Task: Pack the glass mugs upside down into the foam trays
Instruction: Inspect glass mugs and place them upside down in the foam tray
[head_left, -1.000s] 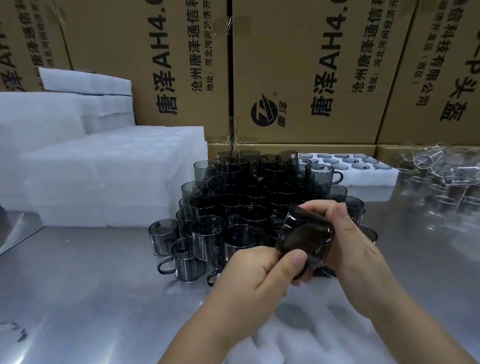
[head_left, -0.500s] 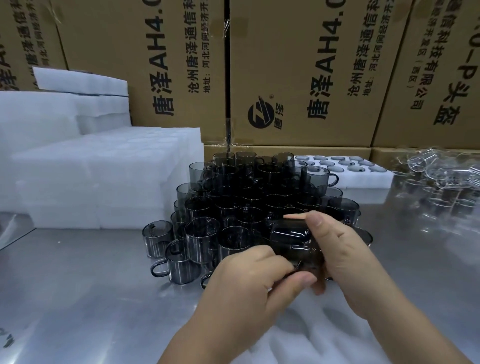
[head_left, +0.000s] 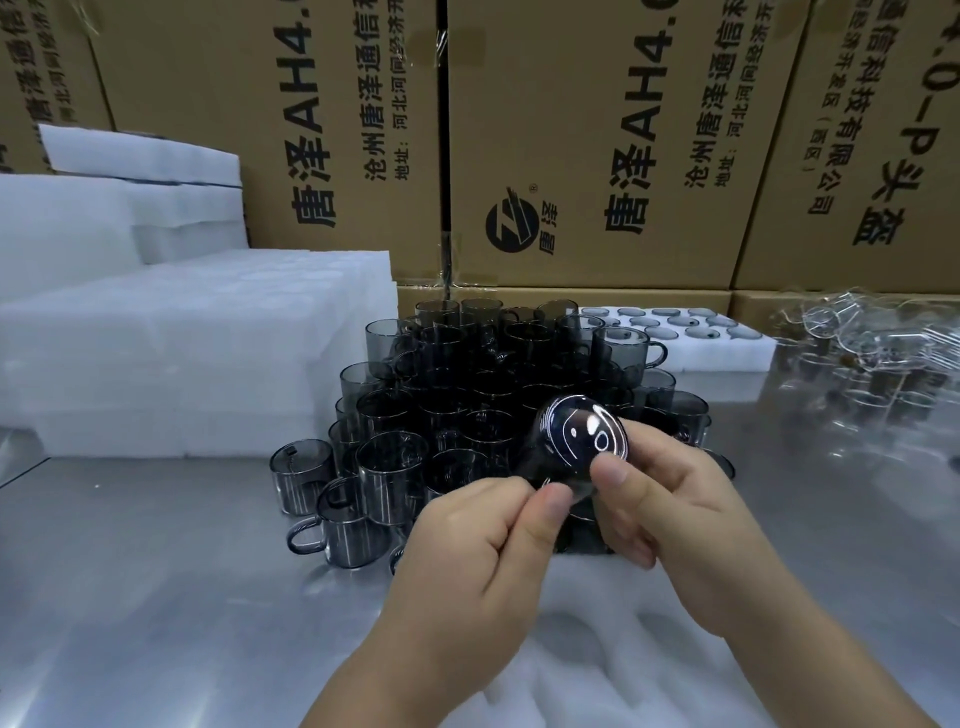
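**Q:** How do the fingers stand?

**A:** The fingers (head_left: 493, 499) of the left hand (head_left: 467, 551) are curled, and with the thumb they pinch the near edge of the held mug (head_left: 582, 436). The right hand (head_left: 675, 519) grips the opposite side, its thumb pressed against the rim of the base.

**Q:** Where is that mug?

**A:** It is off the counter (head_left: 156, 571), between both hands. It is tilted so that its round base faces up toward the camera. It hangs just above the near foam tray (head_left: 597, 649), in front of the cluster of mugs (head_left: 441, 395).

**Q:** What lies around them?

**A:** The cluster is smoky grey glass, with its mugs standing mouth up and packed close on the counter. Behind it to the right is a filled foam tray (head_left: 727, 353), where round bases show in rows. To the left is a stack of foam trays (head_left: 182, 353), and at the far right lies clear glassware (head_left: 872, 332). Printed cartons (head_left: 571, 156) form the back wall.
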